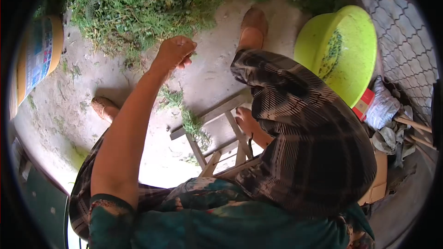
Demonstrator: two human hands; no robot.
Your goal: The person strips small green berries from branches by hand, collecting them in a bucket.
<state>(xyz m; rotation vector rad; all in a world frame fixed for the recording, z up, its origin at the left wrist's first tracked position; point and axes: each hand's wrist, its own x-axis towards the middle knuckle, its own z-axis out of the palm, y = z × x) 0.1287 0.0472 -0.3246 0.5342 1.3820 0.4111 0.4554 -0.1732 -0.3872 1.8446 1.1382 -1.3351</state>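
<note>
Green foliage [138, 7] was heaped on the concrete floor [221, 55], top of view; loose sprigs [189, 117] trailed onto the wooden frame [207, 113]. Left hand [176, 55] was curled closed near the heap, a green scrap at its fingertips. Right hand [248, 122] was beside the frame, grip can't tell. Lime-green basin [360, 46] at right held green bits. Yellow container [57, 41], far left: blue label [39, 60], writing unreadable.

Camera worn on the head, looking forward and down, dark plaid cloth trousers [314, 143] close below, hard grey floor [217, 60] farther down, leafy green pile [138, 9] at its far edge
</note>
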